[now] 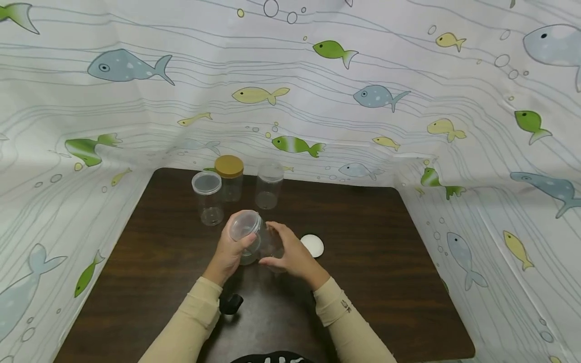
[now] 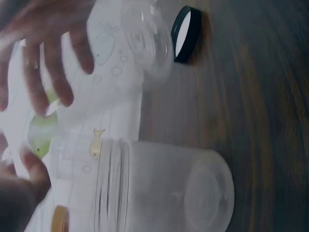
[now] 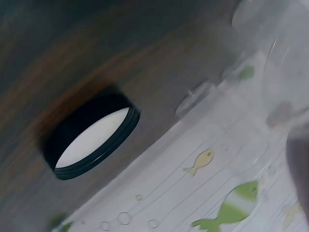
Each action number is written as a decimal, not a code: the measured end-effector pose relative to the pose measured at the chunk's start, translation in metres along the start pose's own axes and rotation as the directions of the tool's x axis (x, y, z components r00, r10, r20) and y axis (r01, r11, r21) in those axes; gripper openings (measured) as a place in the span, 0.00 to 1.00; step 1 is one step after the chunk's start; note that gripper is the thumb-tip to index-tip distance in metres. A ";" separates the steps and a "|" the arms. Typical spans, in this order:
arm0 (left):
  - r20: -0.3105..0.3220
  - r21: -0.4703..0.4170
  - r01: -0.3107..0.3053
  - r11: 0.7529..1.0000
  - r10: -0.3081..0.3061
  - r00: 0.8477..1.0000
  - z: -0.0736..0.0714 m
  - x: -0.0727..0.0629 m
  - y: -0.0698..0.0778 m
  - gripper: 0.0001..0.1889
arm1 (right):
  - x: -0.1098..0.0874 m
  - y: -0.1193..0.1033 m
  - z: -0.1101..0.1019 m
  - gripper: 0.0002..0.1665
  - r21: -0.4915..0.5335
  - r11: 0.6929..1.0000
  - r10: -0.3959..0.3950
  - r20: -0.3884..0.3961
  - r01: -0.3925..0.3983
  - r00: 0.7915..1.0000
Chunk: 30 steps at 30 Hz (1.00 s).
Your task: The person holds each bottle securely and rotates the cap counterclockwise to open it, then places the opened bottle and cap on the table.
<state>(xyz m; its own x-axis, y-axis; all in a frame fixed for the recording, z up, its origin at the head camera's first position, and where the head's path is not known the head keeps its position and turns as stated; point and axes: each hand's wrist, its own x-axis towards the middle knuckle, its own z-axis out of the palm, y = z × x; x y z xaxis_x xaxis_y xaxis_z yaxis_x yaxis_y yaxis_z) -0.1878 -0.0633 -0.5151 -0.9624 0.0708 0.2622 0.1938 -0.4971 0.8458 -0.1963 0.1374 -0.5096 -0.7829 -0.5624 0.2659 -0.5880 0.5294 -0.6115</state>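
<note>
My left hand (image 1: 230, 249) grips a clear jar (image 1: 251, 247) tilted over the middle of the table, its round top turned toward me. In the left wrist view that threaded clear jar (image 2: 164, 186) fills the lower part. Close beside it, my right hand (image 1: 294, 253) curves thumb and fingers round a second clear jar (image 1: 272, 243). Through or beside its plastic, the left wrist view shows spread right-hand fingers (image 2: 58, 82), blurred. A black lid (image 3: 91, 135) with a white liner lies liner up, just right of my right hand.
Behind the hands stand a clear jar with a pale lid (image 1: 207, 183), a jar with a yellow lid (image 1: 229, 166) and another pale-lidded clear jar (image 1: 270, 185). They stand on the dark wooden table (image 1: 372, 282). A fish-patterned sheet (image 1: 317, 111) rises behind and at both sides.
</note>
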 end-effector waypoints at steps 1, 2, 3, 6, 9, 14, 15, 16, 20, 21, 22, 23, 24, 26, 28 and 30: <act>0.042 -0.016 -0.006 1.000 0.006 0.999 -0.002 0.000 0.000 0.29 | -0.001 0.002 -0.004 0.55 0.078 0.996 0.030 0.051 -0.034 0.998; 0.086 -0.028 -0.007 1.000 0.009 0.996 -0.003 -0.001 0.001 0.28 | -0.001 0.003 -0.007 0.55 0.146 0.986 0.060 0.103 -0.075 0.993; 0.129 -0.039 -0.004 0.999 0.009 0.992 -0.005 -0.002 0.001 0.28 | -0.002 0.004 -0.010 0.54 0.200 0.974 0.074 0.151 -0.104 0.986; 0.220 -0.053 0.010 0.999 0.002 0.976 -0.009 -0.005 0.000 0.28 | -0.003 0.005 -0.013 0.54 0.276 0.948 0.083 0.259 -0.156 0.962; 0.242 -0.056 0.010 0.998 0.004 0.970 -0.011 -0.006 0.000 0.27 | -0.003 0.004 -0.011 0.55 0.315 0.936 0.059 0.290 -0.154 0.955; 0.237 -0.059 -0.003 0.998 0.017 0.971 -0.012 -0.006 0.000 0.28 | -0.003 0.002 -0.005 0.55 0.326 0.936 0.052 0.244 -0.132 0.968; 0.237 -0.056 -0.005 0.998 0.018 0.971 -0.012 -0.005 0.000 0.28 | -0.002 0.001 -0.004 0.55 0.321 0.938 0.052 0.230 -0.127 0.972; 0.233 -0.055 -0.010 0.998 0.022 0.972 -0.012 -0.005 0.000 0.28 | -0.002 0.001 -0.003 0.55 0.313 0.942 0.052 0.214 -0.119 0.975; 0.205 -0.040 -0.026 0.999 0.033 0.978 -0.011 -0.003 0.001 0.28 | 0.001 -0.004 0.001 0.55 0.248 0.966 0.039 0.141 -0.074 0.989; 0.195 -0.034 -0.030 0.999 0.036 0.980 -0.010 -0.002 0.002 0.27 | 0.001 -0.005 0.002 0.56 0.209 0.976 0.039 0.118 -0.063 0.992; 0.184 -0.026 -0.032 0.999 0.037 0.982 -0.009 -0.002 0.003 0.28 | 0.001 -0.006 0.004 0.56 0.169 0.984 0.037 0.092 -0.052 0.995; 0.172 -0.013 -0.031 0.999 0.032 0.985 -0.008 -0.002 0.003 0.28 | 0.002 -0.007 0.005 0.57 0.128 0.991 0.031 0.061 -0.039 0.998; 0.161 -0.002 -0.028 1.000 0.028 0.987 -0.007 -0.002 0.004 0.28 | 0.002 -0.007 0.007 0.57 0.082 0.996 0.024 0.028 -0.026 0.999; 0.138 0.026 -0.025 0.999 0.021 0.990 -0.005 -0.002 0.006 0.29 | 0.002 -0.008 0.010 0.58 -0.024 1.000 -0.002 -0.040 0.001 0.999; 0.121 0.046 -0.020 0.999 0.014 0.993 -0.003 -0.001 0.008 0.30 | 0.003 -0.009 0.014 0.59 -0.102 0.994 -0.037 -0.097 0.027 0.995; 0.116 0.050 -0.019 0.999 0.013 0.993 -0.002 0.000 0.010 0.31 | 0.003 -0.009 0.016 0.60 -0.161 0.986 -0.067 -0.131 0.045 0.989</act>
<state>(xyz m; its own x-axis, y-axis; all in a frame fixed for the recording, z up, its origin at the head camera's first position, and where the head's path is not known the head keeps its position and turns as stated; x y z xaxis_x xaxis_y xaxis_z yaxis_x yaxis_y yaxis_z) -0.1861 -0.0703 -0.5080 -0.9312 0.1645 0.3253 0.2211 -0.4546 0.8628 -0.1900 0.1208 -0.5154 -0.7617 -0.5083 0.4017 -0.6479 0.5986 -0.4711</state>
